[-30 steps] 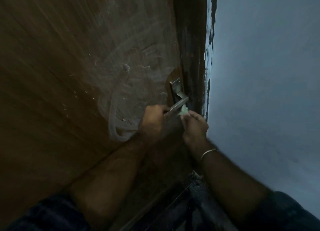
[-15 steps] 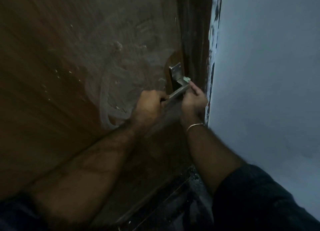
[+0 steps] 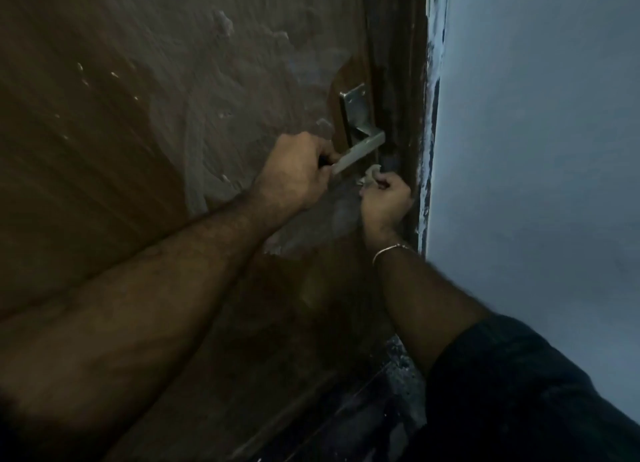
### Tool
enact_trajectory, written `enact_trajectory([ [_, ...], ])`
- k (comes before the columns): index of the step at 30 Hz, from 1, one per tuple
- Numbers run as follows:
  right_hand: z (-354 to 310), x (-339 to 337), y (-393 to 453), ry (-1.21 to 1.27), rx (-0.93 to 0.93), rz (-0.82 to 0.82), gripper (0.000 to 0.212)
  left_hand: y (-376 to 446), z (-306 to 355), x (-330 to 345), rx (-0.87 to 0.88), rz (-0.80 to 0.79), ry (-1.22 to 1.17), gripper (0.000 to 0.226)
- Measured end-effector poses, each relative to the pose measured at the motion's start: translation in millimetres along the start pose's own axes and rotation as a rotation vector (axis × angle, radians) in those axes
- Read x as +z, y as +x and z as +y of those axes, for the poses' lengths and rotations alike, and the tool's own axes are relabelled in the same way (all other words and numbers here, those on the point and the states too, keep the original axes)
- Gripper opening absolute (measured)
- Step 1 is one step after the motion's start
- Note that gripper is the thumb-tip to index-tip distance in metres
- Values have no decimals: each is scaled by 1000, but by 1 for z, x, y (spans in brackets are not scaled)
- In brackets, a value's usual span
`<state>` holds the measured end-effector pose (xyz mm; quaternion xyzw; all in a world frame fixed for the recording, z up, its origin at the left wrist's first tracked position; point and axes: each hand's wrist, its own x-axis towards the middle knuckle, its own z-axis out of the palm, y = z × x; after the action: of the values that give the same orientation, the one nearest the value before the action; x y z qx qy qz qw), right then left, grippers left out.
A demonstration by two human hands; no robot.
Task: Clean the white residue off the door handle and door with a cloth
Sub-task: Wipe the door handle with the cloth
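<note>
At three o'clock on the smeared door [image 3: 145, 122], the left hand [image 3: 294, 174] clenches the stiff metal handle [image 3: 360, 150] by its free end, while the right hand [image 3: 386, 202] pinches a soft, light cloth [image 3: 370, 174] just under it, best held bunched.

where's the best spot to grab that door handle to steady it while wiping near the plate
Probably the free end of the door handle, approached from the left, just as the left hand grips it now. The lever is a flat bar sloping down-left from its plate, so that leaves the plate end open for the cloth pinched in the right hand.
</note>
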<state>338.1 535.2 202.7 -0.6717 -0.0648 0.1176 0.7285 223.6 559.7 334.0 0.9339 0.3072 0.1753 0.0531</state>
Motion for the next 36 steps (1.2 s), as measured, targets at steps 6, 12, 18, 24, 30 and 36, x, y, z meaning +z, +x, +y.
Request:
enact_trajectory([
  [6, 13, 5, -10, 99, -93, -64, 11, -4, -7, 12, 37, 31, 3, 19],
  [12, 11, 10, -25, 60, -84, -26, 9, -4, -3, 9, 64, 12, 26, 20],
  [18, 8, 11, -26, 43, -49, -31, 15, -4, -5, 9, 46, 38, 15, 19],
  [24, 3, 11, -15, 39, -18, 5, 12, -5, -8, 11, 19, 24, -34, 18],
  [30, -3, 5, -27, 118, 80, -54, 10, -6, -7, 12, -77, 0, -138, 13],
  [36, -24, -23, -45, 682, 447, -423, 31, -7, -7, 13, -151, -27, -258, 11],
])
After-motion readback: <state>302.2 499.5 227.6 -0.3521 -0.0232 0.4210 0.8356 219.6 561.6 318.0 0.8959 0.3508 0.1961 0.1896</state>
